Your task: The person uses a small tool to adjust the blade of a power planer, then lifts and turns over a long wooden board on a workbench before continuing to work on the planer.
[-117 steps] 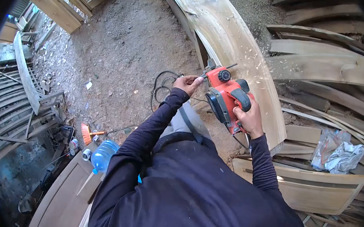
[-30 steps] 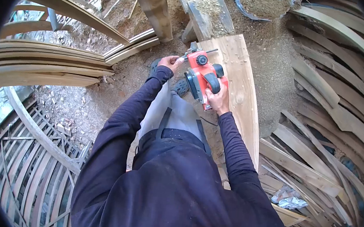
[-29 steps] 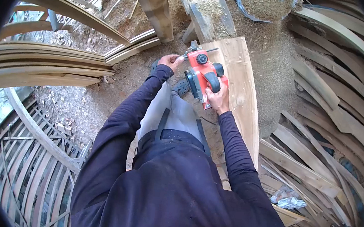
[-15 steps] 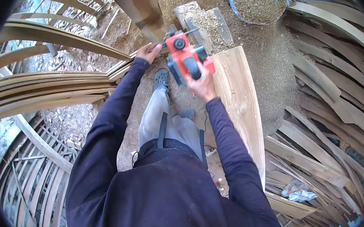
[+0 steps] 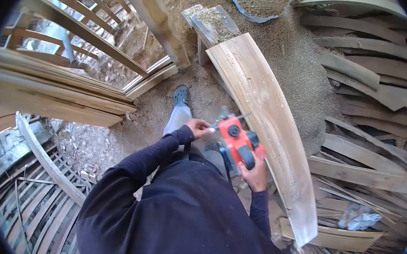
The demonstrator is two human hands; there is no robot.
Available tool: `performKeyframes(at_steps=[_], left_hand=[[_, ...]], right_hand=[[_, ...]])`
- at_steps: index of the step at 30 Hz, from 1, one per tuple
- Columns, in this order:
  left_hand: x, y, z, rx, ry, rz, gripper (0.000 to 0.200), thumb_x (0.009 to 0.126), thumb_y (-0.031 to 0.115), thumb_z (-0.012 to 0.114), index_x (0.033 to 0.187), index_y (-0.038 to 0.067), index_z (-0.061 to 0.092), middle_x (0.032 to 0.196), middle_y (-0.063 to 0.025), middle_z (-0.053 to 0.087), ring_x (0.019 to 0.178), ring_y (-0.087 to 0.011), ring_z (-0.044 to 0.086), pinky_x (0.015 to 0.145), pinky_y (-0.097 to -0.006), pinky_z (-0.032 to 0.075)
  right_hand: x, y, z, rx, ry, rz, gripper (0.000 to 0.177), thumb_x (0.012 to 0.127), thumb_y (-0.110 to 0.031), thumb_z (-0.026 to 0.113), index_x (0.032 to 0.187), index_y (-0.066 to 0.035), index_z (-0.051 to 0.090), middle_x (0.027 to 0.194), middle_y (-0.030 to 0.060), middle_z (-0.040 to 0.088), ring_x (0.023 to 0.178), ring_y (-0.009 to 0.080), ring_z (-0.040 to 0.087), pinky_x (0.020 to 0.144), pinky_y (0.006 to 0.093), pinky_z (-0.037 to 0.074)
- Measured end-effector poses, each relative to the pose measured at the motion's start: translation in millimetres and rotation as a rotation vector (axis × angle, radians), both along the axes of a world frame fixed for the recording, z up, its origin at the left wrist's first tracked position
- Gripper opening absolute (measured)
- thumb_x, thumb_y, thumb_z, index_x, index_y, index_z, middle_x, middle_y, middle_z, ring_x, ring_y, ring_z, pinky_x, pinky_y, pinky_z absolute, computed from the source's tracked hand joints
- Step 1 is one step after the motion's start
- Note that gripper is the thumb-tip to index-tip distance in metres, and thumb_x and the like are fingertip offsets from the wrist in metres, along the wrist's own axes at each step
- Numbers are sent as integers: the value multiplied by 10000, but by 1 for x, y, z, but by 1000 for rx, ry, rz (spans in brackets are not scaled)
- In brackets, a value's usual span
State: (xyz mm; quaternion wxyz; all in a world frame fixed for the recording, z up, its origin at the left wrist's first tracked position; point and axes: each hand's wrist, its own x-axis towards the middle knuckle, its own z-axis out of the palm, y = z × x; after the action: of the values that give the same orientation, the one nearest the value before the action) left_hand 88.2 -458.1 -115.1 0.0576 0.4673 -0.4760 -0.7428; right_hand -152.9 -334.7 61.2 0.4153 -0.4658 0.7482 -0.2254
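Note:
My right hand [image 5: 255, 172] is wrapped around the rear handle of a red and black electric hand planer [image 5: 235, 141]. The planer is tilted and held in the air in front of my body, beside the left edge of a long wooden board [image 5: 273, 119]. At the planer's front left side is my left hand [image 5: 200, 128], its fingers closed at a dark part there. Whether they grip that part is hard to make out. Pale wood grain and a curved right edge show on the board, with its far end resting on a dusty wooden support [image 5: 215, 26].
Wooden frames and stacked planks [image 5: 60, 91] stand on the left. Curved timber pieces [image 5: 380, 70] lie piled on the right. A bag of wood shavings [image 5: 262, 3] sits beyond the board, and sawdust [image 5: 298, 82] covers the ground.
The planer has come nearer to my body, carried by my right hand, with my left hand following beside it. More of the board shows now, and the view has shifted.

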Motion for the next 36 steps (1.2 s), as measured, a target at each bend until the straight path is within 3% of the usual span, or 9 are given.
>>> performKeyframes(at_steps=[3,5,9,12,15,22,24,26,36], left_hand=[[-44,52,37,-246,-77,-122,445,789,431,733,982,31,707,829,-85,708,732,-127,648,683,-300,531],[-68,104,23,-388,-63,-86,468,796,461,710,994,37,705,836,-98,712,746,-154,660,704,-310,535],[-97,193,72,-438,-117,-61,486,815,492,685,1023,53,698,879,-112,713,784,-173,669,740,-326,526],[-102,242,97,-444,-124,-123,486,831,484,671,1051,51,689,903,-115,711,817,-184,672,764,-326,521],[-103,292,110,-435,-152,-183,477,842,470,664,1068,50,682,925,-117,711,842,-190,673,774,-327,520],[-92,415,110,-613,-148,-55,433,827,472,660,1039,96,705,922,-115,713,821,-203,681,748,-344,528],[-84,458,115,-597,-73,25,457,824,488,658,1038,87,704,898,-111,712,794,-212,680,733,-348,526],[-76,499,114,-617,-54,93,467,825,487,661,1030,69,704,886,-111,712,782,-201,676,726,-340,524],[-85,681,91,-395,140,396,481,815,379,731,1111,6,656,1011,-111,694,911,-142,642,836,-300,511]], right_hand=[[-25,81,16,-190,39,-26,338,717,-169,689,1000,1,621,786,184,642,741,305,649,680,379,490],[-41,131,31,-143,27,-62,343,711,-167,696,1000,4,627,795,167,643,751,279,645,705,381,490],[-69,224,39,-306,84,-102,332,667,-158,656,952,9,623,783,165,632,734,316,620,706,409,486],[-82,283,56,-151,-46,-139,403,630,-140,659,1006,2,634,902,140,630,870,274,612,808,380,475],[-85,334,63,-168,-4,-115,370,626,-122,659,972,9,638,916,140,631,852,263,614,790,370,481],[-86,468,5,-368,84,-102,581,621,-102,667,1162,42,516,872,110,579,783,226,582,750,331,479],[-69,502,25,-409,-94,-215,526,612,-100,669,1106,38,551,865,85,562,782,191,567,738,316,474],[-77,533,27,-364,-96,-91,380,608,-99,672,956,37,602,850,63,567,760,176,561,723,306,469],[-102,663,46,-563,53,211,327,594,-72,676,907,12,630,727,72,580,719,204,579,743,333,464]])
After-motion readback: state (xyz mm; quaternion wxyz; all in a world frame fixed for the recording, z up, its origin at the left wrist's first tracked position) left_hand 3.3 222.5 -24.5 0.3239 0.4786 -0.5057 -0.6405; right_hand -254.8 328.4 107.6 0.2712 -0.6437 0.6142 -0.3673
